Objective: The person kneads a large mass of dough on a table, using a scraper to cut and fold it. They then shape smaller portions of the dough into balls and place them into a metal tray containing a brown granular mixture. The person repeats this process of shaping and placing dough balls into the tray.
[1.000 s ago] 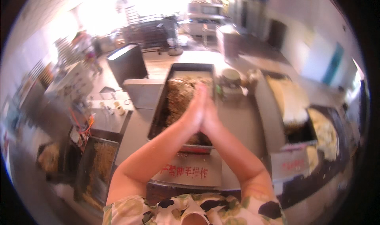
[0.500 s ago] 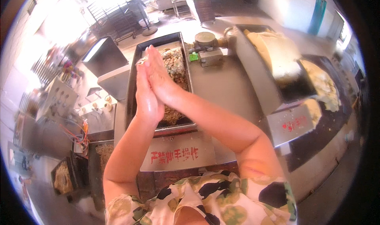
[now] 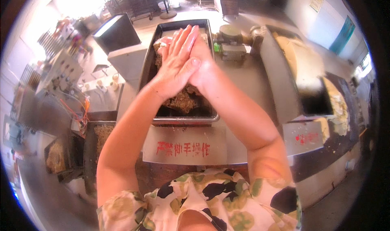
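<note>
My left hand (image 3: 172, 66) and my right hand (image 3: 201, 56) are pressed flat against each other, fingers stretched away from me. The left thumb lies across the right hand. Whether anything is between the palms is hidden. Beneath them is a deep dark metal tray (image 3: 185, 119) that holds a crumbly brown mixture (image 3: 180, 102) with nut-like lumps. The hands cover much of the mixture, and some of it shows beside the left fingers and below the wrists.
To the right, a metal trough (image 3: 280, 93) holds a smooth pale dough (image 3: 298, 54), with rough dough pieces (image 3: 340, 113) beyond. A motor-like metal fitting (image 3: 231, 44) adjoins the tray. A black box (image 3: 115, 34) and a control panel (image 3: 67, 72) stand left. A metal plate (image 3: 185, 145) lies nearest me.
The view has shifted, so the surroundings sit differently. My hands stay together but have turned: the back of the left hand now shows more, and its thumb crosses the right hand.
</note>
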A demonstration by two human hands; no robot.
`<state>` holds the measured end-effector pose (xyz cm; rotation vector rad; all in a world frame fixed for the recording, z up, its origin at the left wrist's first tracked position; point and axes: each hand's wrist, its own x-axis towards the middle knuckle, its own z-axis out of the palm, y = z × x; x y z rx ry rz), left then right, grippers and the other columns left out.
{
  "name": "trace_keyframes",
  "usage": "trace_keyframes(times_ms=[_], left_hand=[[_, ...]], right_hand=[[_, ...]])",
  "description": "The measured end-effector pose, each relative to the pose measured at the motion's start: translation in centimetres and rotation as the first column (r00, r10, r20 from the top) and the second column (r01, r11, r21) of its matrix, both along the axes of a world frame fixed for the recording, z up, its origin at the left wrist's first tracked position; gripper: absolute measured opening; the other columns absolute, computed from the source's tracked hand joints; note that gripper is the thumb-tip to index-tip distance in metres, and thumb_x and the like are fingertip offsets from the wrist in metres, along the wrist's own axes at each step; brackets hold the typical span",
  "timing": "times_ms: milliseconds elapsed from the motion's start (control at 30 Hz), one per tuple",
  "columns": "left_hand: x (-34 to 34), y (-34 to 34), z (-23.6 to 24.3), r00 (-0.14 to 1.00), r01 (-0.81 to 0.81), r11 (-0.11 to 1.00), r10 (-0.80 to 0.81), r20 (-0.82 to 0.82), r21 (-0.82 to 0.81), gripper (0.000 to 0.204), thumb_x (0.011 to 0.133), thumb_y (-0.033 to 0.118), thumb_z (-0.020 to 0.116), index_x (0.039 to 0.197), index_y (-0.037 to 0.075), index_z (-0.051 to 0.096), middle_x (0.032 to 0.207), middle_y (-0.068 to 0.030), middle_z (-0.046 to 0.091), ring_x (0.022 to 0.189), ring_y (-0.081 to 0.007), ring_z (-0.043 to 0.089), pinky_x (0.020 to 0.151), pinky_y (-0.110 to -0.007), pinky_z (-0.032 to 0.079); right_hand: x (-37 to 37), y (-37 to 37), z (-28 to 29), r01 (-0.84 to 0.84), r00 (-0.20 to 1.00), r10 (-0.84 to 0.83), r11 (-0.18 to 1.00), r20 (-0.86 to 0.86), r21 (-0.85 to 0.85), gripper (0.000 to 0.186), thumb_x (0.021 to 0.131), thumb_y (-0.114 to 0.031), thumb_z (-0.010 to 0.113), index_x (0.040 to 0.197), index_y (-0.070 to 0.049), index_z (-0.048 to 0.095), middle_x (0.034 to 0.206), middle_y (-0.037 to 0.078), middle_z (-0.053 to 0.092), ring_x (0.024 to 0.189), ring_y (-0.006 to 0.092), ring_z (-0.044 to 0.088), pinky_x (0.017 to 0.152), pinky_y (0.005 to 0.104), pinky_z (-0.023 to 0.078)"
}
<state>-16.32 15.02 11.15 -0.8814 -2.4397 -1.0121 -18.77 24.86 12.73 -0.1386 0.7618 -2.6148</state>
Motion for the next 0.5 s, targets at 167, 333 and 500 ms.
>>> trace_keyframes(times_ms=[167, 333, 500], left_hand=[[-1.7, -3.1, -1.6, 0.896, -0.287, 0.75, 0.43, 0.109, -0.596, 0.064, 0.096, 0.057, 0.045, 0.148, 0.02, 0.043, 0.164, -0.0104, 0.014, 0.151, -0.0339, 0.005, 0.118, -0.053, 0.006], [0.8, -5.4, -3.7, 0.918, -0.284, 0.801, 0.386, 0.093, -0.528, 0.056, 0.091, 0.035, 0.065, 0.14, 0.011, 0.052, 0.161, -0.0153, 0.019, 0.149, -0.0328, 0.018, 0.118, -0.045, 0.019], [0.9, -5.6, -4.4, 0.952, -0.278, 0.883, 0.306, 0.016, -0.379, 0.046, 0.091, 0.025, 0.066, 0.133, 0.008, 0.058, 0.157, -0.0183, 0.029, 0.146, -0.0358, 0.024, 0.117, -0.045, 0.022]], right_hand=[[4.5, 7.6, -2.3, 0.203, 0.931, -0.032, 0.873, -0.363, 0.444, 0.08, 0.1, -0.063, 0.016, 0.156, -0.006, 0.013, 0.16, 0.021, 0.014, 0.147, 0.0339, 0.021, 0.118, 0.0515, 0.017], [10.3, 17.3, -14.1, 0.784, 0.621, 0.011, 0.007, -0.784, 0.621, 0.072, 0.097, -0.042, 0.054, 0.153, -0.006, 0.026, 0.16, 0.02, 0.018, 0.147, 0.0369, 0.021, 0.116, 0.0532, 0.02], [22.7, 17.0, -26.5, 0.418, 0.906, 0.328, -0.592, -0.267, 0.689, 0.072, 0.089, -0.04, 0.063, 0.146, -0.005, 0.038, 0.157, 0.024, 0.021, 0.145, 0.0409, 0.023, 0.11, 0.0606, 0.025]])
